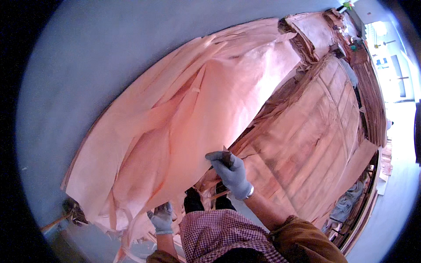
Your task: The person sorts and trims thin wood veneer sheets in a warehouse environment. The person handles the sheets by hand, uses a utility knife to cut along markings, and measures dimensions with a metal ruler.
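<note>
Up close, the gloved right hand [231,173] pinches the veneer sheet [184,118] at its lower edge; the left hand [161,218] seems to grip its ragged corner, fingers partly hidden, beside the veneer stack [307,136].

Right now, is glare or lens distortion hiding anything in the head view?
Head view: fisheye bends the veneer stack edges and blackens the corners; the windows at upper right are blown out; the raised veneer sheet glows backlit; both gloved hands, left hand and right hand, are sharp.
</note>
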`<state>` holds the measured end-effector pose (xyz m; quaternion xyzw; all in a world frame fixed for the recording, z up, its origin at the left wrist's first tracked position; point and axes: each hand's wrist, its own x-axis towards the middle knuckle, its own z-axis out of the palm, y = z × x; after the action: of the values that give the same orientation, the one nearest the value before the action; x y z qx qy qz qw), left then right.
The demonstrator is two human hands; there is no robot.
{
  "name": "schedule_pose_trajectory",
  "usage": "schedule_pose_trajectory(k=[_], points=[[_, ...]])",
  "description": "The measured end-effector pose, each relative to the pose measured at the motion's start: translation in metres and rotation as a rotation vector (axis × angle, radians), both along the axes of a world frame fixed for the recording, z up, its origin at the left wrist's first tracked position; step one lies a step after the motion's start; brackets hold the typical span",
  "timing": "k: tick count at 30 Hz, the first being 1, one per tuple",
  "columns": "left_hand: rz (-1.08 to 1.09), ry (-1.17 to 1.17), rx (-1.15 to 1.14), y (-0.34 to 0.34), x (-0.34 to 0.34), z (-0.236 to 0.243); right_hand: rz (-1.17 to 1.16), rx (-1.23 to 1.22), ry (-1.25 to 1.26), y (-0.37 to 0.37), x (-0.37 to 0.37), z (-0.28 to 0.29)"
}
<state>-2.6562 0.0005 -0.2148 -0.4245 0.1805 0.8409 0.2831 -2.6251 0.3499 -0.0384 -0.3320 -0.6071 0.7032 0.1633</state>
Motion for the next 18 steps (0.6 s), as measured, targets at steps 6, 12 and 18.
schedule_pose_trajectory(k=[6,12,18], points=[[-0.163,0.15,0.025,0.011,0.026,0.131,-0.03,0.003,0.057,0.017,0.041,0.099],[-0.393,0.245,0.156,0.029,0.065,0.229,-0.181,0.082,0.008,0.034,0.116,0.161],[-0.295,0.273,0.314,0.087,0.078,0.32,-0.488,0.051,0.031,0.042,0.223,0.21]])
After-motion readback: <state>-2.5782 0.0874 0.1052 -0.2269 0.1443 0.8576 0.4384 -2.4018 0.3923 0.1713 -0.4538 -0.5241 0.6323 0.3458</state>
